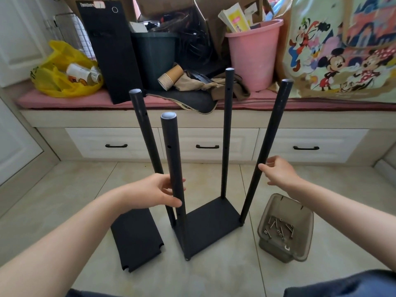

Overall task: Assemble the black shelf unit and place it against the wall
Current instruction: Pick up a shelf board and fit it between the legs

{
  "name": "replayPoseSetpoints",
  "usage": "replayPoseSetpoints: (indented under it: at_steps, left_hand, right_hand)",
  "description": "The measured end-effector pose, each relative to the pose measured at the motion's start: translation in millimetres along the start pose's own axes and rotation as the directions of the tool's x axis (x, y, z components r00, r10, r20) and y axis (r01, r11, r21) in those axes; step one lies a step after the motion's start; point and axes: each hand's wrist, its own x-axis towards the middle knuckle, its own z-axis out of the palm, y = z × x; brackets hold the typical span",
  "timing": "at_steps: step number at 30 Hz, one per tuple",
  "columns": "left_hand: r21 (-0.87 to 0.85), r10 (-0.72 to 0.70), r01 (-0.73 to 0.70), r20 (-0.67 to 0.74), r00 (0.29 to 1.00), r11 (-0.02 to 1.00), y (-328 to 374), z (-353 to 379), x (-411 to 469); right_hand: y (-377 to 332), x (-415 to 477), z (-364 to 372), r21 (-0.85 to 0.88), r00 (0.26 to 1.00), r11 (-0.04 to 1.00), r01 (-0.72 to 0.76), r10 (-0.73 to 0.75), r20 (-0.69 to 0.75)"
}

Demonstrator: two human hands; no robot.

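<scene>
The half-built black shelf unit stands on the tiled floor at the centre of the frame, its four poles upright. The left hand grips the near left pole, while the right hand reaches with relaxed, spread fingers to the near right pole. A loose black board lies lower left, and a plastic tub of screws sits lower right.
</scene>
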Motion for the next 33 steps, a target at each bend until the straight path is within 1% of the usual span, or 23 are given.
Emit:
replayPoseSetpoints:
  at_steps: [1, 3, 4, 6, 8, 10, 12, 17, 20, 23, 28, 33]
  left_hand:
    - [-0.021, 0.002, -0.003, -0.021, 1.0, 1.0, 0.0, 2.6, 1.4]
    - [-0.074, 0.014, -0.022, -0.11, 0.994, 0.997, -0.2, 8.3, 4.5]
    - [-0.102, 0.021, -0.038, -0.162, 0.987, 0.994, -1.0, 11.1, 6.3]
    - [-0.155, 0.027, -0.067, -0.248, 0.968, 0.986, -3.0, 16.9, 9.1]
    - [-0.194, 0.038, -0.098, -0.288, 0.957, 0.976, -1.7, 24.7, 12.1]
    - [-0.235, 0.038, -0.126, -0.347, 0.937, 0.964, -0.6, 34.8, 17.7]
    - [-0.269, -0.005, -0.115, -0.41, 0.912, 0.956, 1.3, 42.0, 22.3]
    - [-0.308, -0.036, -0.122, -0.461, 0.887, 0.943, 6.5, 41.2, 24.0]
    - [-0.324, -0.017, -0.175, -0.513, 0.858, 0.93, 10.3, 30.2, 23.3]
    - [-0.37, -0.016, -0.235, -0.563, 0.827, 0.899, 10.7, 14.0, 24.3]
    - [-0.386, -0.019, -0.27, -0.602, 0.798, 0.882, 5.6, -7.1, 27.8]
    - [-0.316, 0.007, -0.257, -0.618, 0.786, 0.913, -3.4, -13.3, 26.7]
  right_hand:
    - [2.4, 2.7, -2.2, 0.007, 1.0, 1.0, -0.01, 0.01, -0.015]
    - [5.8, 7.0, -7.1, 0.044, 0.999, 0.999, -0.007, 0.008, -0.034]
    - [6.9, 8.5, -9.6, 0.068, 0.999, 0.998, 0.013, -0.011, -0.033]
    - [6.9, 11.4, -13.9, 0.111, 0.995, 0.989, 0.098, -0.097, -0.015]
    - [4.1, 14.5, -16.7, 0.136, 0.982, 0.973, 0.185, -0.186, -0.005]
    - [0.1, 18.4, -16.8, 0.184, 0.976, 0.959, 0.213, -0.215, -0.009]
    - [-4.1, 21.5, -13.9, 0.219, 0.976, 0.952, 0.216, -0.216, -0.027]
    - [-8.0, 21.9, -11.9, 0.249, 0.966, 0.935, 0.251, -0.225, -0.13]
    - [-6.4, 15.6, -9.8, 0.266, 0.961, 0.929, 0.258, -0.219, -0.168]
    - [-5.9, 6.0, -5.9, 0.26, 0.947, 0.919, 0.298, -0.25, -0.201]
    - [-7.3, -7.9, 1.6, 0.28, 0.941, 0.902, 0.33, -0.288, -0.181]
    - [-7.3, -12.7, 8.0, 0.297, 0.948, 0.901, 0.315, -0.283, -0.147]
